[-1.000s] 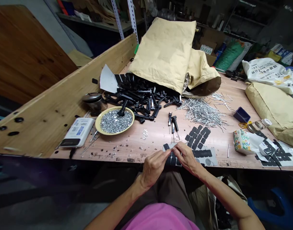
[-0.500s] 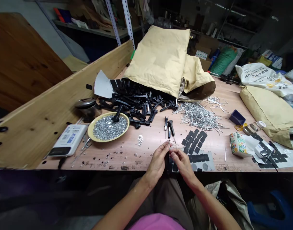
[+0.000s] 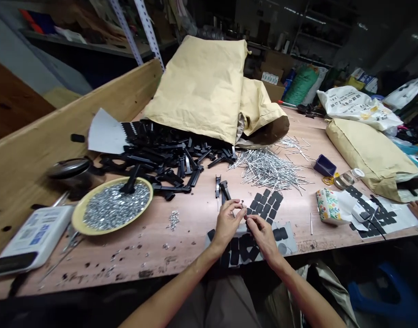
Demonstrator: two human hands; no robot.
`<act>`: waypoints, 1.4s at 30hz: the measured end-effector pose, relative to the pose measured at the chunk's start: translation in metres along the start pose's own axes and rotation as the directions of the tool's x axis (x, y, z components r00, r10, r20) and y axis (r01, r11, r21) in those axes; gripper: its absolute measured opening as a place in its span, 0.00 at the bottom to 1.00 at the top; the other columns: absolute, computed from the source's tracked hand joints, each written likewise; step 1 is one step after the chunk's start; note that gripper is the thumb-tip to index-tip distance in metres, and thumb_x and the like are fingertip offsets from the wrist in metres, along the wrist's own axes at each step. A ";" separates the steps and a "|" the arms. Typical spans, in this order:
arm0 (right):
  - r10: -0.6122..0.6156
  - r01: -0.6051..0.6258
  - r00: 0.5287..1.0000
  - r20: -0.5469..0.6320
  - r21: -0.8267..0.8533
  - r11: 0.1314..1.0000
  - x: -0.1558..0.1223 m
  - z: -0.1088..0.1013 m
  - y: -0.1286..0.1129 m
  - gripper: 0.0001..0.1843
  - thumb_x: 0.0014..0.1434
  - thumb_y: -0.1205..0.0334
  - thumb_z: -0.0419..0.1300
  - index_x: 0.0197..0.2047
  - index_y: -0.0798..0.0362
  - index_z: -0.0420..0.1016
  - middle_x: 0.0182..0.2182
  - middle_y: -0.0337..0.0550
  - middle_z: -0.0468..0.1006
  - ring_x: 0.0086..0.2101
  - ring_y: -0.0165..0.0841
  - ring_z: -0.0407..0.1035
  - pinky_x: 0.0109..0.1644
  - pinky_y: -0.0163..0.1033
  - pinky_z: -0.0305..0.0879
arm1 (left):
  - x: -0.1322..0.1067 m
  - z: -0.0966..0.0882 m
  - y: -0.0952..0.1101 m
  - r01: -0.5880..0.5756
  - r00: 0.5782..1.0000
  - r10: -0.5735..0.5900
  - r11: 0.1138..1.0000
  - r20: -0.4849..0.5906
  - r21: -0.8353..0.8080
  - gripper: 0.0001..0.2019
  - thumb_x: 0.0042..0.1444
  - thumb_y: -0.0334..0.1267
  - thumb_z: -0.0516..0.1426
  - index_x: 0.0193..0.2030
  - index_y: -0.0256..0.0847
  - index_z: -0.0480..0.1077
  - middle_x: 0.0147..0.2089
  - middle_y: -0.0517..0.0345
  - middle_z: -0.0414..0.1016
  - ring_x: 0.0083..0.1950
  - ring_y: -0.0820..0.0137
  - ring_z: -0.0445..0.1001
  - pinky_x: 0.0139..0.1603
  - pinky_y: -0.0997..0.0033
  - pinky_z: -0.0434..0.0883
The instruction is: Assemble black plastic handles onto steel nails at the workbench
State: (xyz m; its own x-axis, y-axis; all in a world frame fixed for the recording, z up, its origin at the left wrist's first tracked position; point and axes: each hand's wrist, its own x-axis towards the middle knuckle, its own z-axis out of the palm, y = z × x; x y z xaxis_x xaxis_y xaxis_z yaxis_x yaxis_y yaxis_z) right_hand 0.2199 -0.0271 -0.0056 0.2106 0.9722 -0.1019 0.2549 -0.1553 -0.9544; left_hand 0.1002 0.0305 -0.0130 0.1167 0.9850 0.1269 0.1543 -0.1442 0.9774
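Fingertip work on a small dark piece (image 3: 246, 218) appeared underway above black pads (image 3: 234, 258), left hand (image 3: 225, 224) and right hand (image 3: 263, 233) narrowly pinched (firmness of grip: could not tell), seemingly calling next for steady alignment.

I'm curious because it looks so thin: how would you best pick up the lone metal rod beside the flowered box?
Probably pinch the lone metal rod at mid-length, from above, a fingertip on each long side: it is thin, straight and lies flat, touching neither the flowered box nor the black pads.
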 end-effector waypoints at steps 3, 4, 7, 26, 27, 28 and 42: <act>-0.274 0.207 0.955 -0.114 -0.403 0.891 0.015 -0.029 0.011 0.14 0.61 0.53 0.52 0.35 0.51 0.75 0.31 0.41 0.75 0.30 0.32 0.68 0.31 0.35 0.61 | 0.015 -0.013 -0.013 -0.307 0.952 0.278 0.879 0.129 0.365 0.08 0.55 0.33 0.56 0.38 0.44 0.76 0.49 0.49 0.74 0.56 0.58 0.67 0.55 0.51 0.66; -0.342 0.219 0.929 -0.141 -0.537 0.815 0.023 -0.040 0.016 0.14 0.62 0.55 0.51 0.35 0.50 0.75 0.32 0.42 0.75 0.31 0.32 0.67 0.31 0.35 0.60 | 0.020 -0.018 -0.017 -0.398 0.917 0.360 0.790 0.172 0.467 0.10 0.54 0.30 0.56 0.40 0.45 0.76 0.52 0.49 0.73 0.59 0.55 0.64 0.57 0.47 0.64; -0.499 0.203 0.862 -0.091 -0.840 0.504 0.051 -0.070 0.034 0.13 0.63 0.62 0.49 0.34 0.50 0.74 0.32 0.44 0.75 0.32 0.34 0.65 0.32 0.36 0.56 | 0.033 -0.030 -0.031 -0.597 0.794 0.493 0.527 0.355 0.605 0.15 0.52 0.21 0.53 0.38 0.44 0.76 0.58 0.50 0.69 0.66 0.52 0.54 0.60 0.43 0.60; -0.491 0.617 0.706 0.510 -0.783 0.074 0.074 -0.096 0.060 0.17 0.64 0.71 0.44 0.32 0.54 0.71 0.26 0.44 0.70 0.28 0.32 0.60 0.29 0.37 0.58 | 0.028 -0.034 0.010 -0.771 0.622 0.743 0.525 0.249 0.360 0.13 0.60 0.29 0.50 0.44 0.45 0.73 0.38 0.57 0.79 0.46 0.69 0.77 0.61 0.54 0.63; -0.476 0.676 0.671 0.569 -0.733 0.076 0.076 -0.098 0.059 0.16 0.65 0.70 0.44 0.32 0.53 0.71 0.26 0.43 0.69 0.28 0.32 0.60 0.28 0.37 0.58 | 0.024 -0.033 0.016 -0.736 0.660 0.726 0.574 0.192 0.360 0.11 0.59 0.29 0.51 0.43 0.45 0.73 0.36 0.57 0.79 0.42 0.70 0.77 0.57 0.58 0.67; -0.463 0.714 0.644 0.609 -0.696 0.078 0.077 -0.099 0.058 0.17 0.65 0.69 0.44 0.32 0.53 0.71 0.25 0.42 0.69 0.27 0.31 0.60 0.28 0.37 0.58 | 0.020 -0.032 0.021 -0.685 0.708 0.693 0.628 0.135 0.369 0.10 0.59 0.29 0.52 0.42 0.43 0.73 0.35 0.56 0.79 0.39 0.71 0.77 0.51 0.64 0.71; -0.399 0.593 0.733 0.551 -0.805 -0.023 0.046 -0.085 0.041 0.13 0.62 0.68 0.51 0.28 0.54 0.71 0.25 0.44 0.71 0.30 0.34 0.62 0.31 0.37 0.57 | -0.028 -0.045 0.030 0.061 0.998 -0.059 0.993 -0.026 0.105 0.14 0.52 0.42 0.55 0.40 0.37 0.77 0.27 0.58 0.76 0.29 0.71 0.74 0.33 0.73 0.71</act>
State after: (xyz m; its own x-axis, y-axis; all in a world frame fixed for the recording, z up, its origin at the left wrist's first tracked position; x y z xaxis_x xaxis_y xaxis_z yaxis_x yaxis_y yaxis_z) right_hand 0.3199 -0.0032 -0.0253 -0.4677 0.8709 0.1509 0.8786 0.4392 0.1876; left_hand 0.0572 0.0032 0.0204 0.0824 0.9939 0.0735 0.2633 -0.0928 0.9603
